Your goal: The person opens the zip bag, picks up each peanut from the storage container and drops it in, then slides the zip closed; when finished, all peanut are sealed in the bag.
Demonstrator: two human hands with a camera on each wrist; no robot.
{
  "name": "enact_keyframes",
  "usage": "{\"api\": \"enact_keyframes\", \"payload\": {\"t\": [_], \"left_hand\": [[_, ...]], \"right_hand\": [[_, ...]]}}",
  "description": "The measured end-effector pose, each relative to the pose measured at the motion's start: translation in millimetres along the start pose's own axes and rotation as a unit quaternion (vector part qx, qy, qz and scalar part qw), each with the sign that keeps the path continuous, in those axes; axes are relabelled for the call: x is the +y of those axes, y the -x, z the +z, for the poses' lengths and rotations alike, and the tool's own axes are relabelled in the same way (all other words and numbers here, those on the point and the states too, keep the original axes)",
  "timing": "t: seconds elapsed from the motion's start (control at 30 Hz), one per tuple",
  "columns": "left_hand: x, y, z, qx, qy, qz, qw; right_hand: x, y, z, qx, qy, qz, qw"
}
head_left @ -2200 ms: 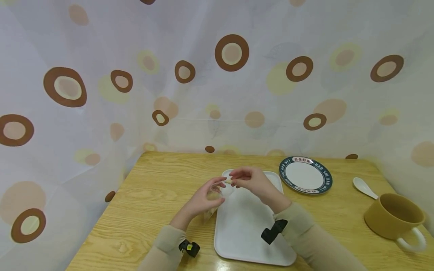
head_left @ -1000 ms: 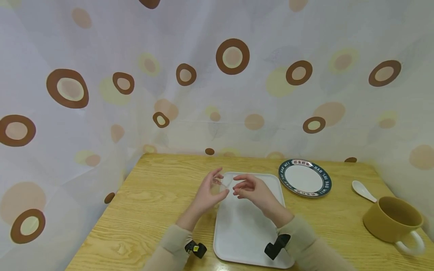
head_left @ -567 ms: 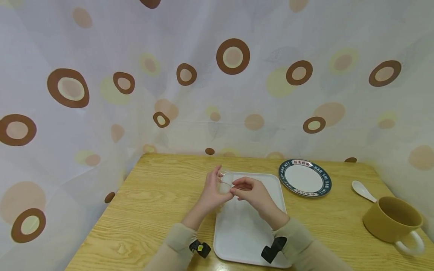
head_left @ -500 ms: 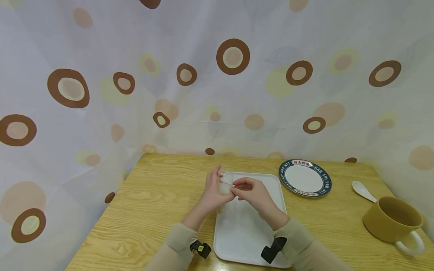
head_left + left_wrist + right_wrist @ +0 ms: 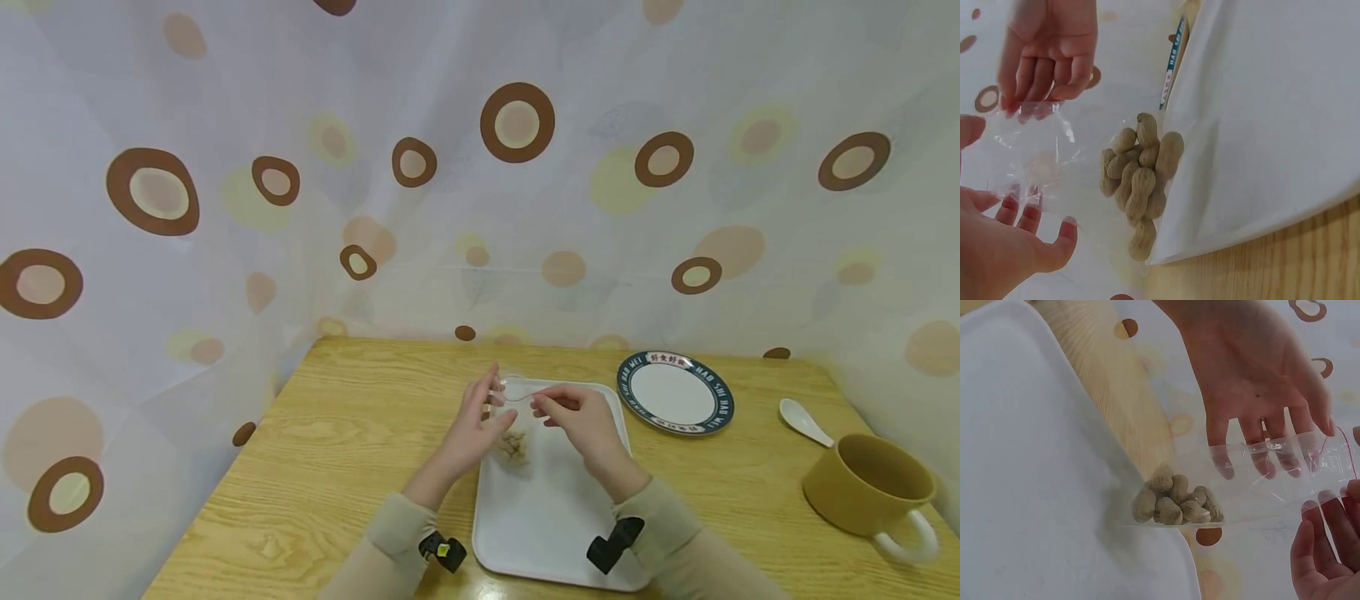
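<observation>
A clear zip-lock bag [image 5: 1250, 487] with a thin red line along its mouth hangs between my two hands over the tray. Unshelled peanuts [image 5: 1141, 181] lie bunched in its bottom, several of them. My left hand [image 5: 467, 429] holds the bag near the mouth; in the right wrist view its fingers [image 5: 1262, 464] show through the film and its thumb touches the red-lined rim. At the other side of the mouth, my right hand [image 5: 583, 421] pinches the rim between thumb and fingertips, drawing it out sideways. The white tray [image 5: 551, 517] lies beneath both hands.
A plate [image 5: 672, 393] with a dark patterned rim sits at the tray's back right. Farther right are a white spoon [image 5: 804, 422] and a mustard-coloured mug [image 5: 862, 487] with a white handle. A patterned curtain [image 5: 450, 208] surrounds the wooden table [image 5: 315, 467].
Earlier my right hand held a small pale piece at the bag's mouth. Both hands then met at the rim; now the right has moved off rightward, stretching the rim, and the peanuts show below.
</observation>
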State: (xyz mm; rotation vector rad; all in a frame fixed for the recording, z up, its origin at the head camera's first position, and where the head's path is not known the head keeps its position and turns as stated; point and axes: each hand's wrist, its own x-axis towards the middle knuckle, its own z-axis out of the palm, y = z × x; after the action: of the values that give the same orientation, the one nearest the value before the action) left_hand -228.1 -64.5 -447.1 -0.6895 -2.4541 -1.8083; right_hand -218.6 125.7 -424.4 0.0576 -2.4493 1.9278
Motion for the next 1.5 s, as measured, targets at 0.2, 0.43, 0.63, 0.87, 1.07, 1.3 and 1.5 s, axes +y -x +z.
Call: {"api": "enact_keyframes", "payload": {"t": [0.2,0.43,0.63,0.87,1.07,1.3,1.5], "left_hand": [[-3.1,-2.1,-4.3,0.047,0.044,0.006,0.9979],[-5.0,-1.8,-7.9,0.063,0.089,-0.039,0.9933],[-1.7,-0.7,-12.8,0.063,0.087,-0.054,0.9927],[2.7,-0.1,-13.9,0.057,0.094,-0.058,0.9922],[5.9,0.0,-10.4,0.063,0.115,-0.061,0.9895],[10.8,0.2,-8.0,0.062,0.128,-0.053,0.9885],[12.6,1.0,-7.5,0.065,0.113,-0.043,0.9905]], "right_hand": [[-1,-1.0,-11,0.004,-0.025,-0.009,0.9996],[-2,0.2,-19,-0.017,-0.066,-0.005,0.9976],[0,0.4,-25,-0.011,-0.064,0.006,0.9979],[3,1.5,-30,-0.038,-0.081,0.002,0.9960],[5,1.9,-30,-0.050,-0.100,-0.014,0.9937],[9,1.1,-29,-0.065,-0.039,-0.021,0.9969],[10,2.5,-30,-0.055,-0.026,-0.011,0.9981]]}}
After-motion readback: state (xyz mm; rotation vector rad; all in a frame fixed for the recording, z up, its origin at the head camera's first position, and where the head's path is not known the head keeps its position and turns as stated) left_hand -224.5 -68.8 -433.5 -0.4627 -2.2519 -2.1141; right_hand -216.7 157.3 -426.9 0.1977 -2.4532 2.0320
